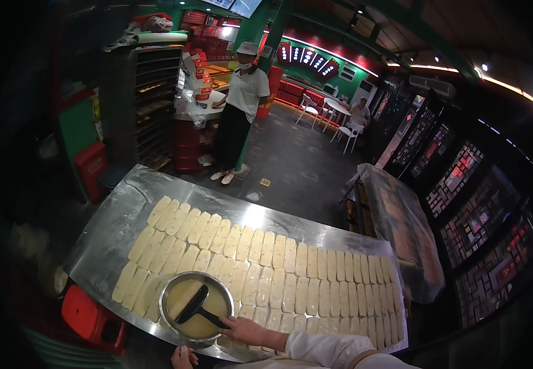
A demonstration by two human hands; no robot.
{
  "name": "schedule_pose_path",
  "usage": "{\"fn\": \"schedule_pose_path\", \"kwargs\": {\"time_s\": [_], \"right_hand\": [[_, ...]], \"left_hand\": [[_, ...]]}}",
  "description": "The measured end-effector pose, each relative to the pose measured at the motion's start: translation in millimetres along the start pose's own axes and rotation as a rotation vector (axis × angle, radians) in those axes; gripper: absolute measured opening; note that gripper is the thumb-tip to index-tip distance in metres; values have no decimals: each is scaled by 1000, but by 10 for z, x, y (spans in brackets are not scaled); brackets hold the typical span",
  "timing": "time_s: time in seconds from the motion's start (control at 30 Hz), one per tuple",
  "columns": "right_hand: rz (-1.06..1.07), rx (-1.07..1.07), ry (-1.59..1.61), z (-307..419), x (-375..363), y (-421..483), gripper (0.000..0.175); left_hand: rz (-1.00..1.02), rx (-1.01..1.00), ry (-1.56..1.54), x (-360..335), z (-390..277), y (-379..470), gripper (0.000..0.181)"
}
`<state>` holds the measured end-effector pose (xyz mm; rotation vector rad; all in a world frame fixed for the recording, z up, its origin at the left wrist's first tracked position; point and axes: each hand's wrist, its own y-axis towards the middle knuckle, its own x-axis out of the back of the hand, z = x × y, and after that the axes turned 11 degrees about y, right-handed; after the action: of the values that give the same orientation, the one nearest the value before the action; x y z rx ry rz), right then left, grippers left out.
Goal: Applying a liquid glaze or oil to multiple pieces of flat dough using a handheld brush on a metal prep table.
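My right hand [243, 330] grips the black handle of a wide brush [198, 308]. The brush's broad head, with a pale bristle or pad side, rests in a round metal bowl [231, 300] of yellowish liquid. That bowl stands among long pale dough strips [289, 290], laid side by side in three rows on a stainless steel table [109, 235]. Strips towards the right look glossy; those on the left look more matt. At the near table edge, just below the bowl, is my left hand [184, 358], fingers curled and partly cut off by the frame; its grip is unclear.
A red plastic stool [92, 318] stands at the near left. Beyond the table, a masked person [248, 92] stands beside a counter and a tray rack [155, 106]. A plastic-covered rack [398, 226] adjoins the table's right end. Another person [359, 113] sits far back near white chairs [310, 110].
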<state>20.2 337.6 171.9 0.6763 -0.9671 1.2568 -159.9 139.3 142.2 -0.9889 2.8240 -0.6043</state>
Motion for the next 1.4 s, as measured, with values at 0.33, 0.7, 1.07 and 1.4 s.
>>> {"fn": "schedule_pose_path", "kwargs": {"time_s": [0.33, 0.7, 1.07, 1.4], "right_hand": [[58, 113, -27, 1, 217, 235, 38], [-258, 165, 42, 290, 626, 564, 33], [-309, 107, 139, 358, 348, 275, 33], [-340, 12, 249, 273, 231, -83, 27]], "left_hand": [[-17, -57, 76, 75, -66, -156, 30], [-31, -45, 62, 43, -135, -257, 29], [-33, 55, -12, 179, 419, -28, 24], [36, 172, -47, 110, 62, 197, 44]]}}
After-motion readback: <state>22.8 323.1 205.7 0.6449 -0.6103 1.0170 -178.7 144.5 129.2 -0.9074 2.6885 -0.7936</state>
